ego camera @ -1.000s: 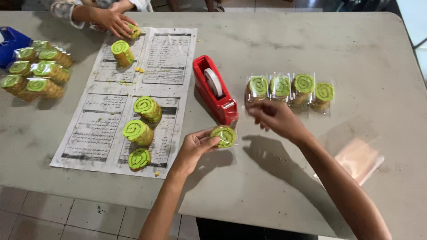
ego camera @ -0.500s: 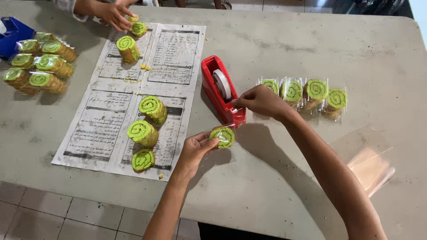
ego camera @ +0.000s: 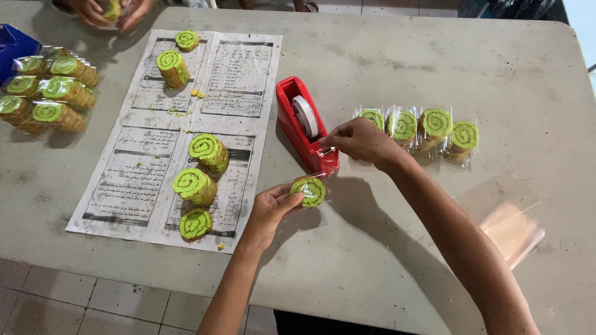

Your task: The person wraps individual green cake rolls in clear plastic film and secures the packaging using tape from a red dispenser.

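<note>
Roll, green, spiral-cut and bagged in clear film, sits pinched in the left hand just off the paper, whose bare rolls lie at its nine o'clock. At its twelve o'clock the right hand nips tape at the red dispenser. Wrapped rolls stand at two o'clock.
</note>
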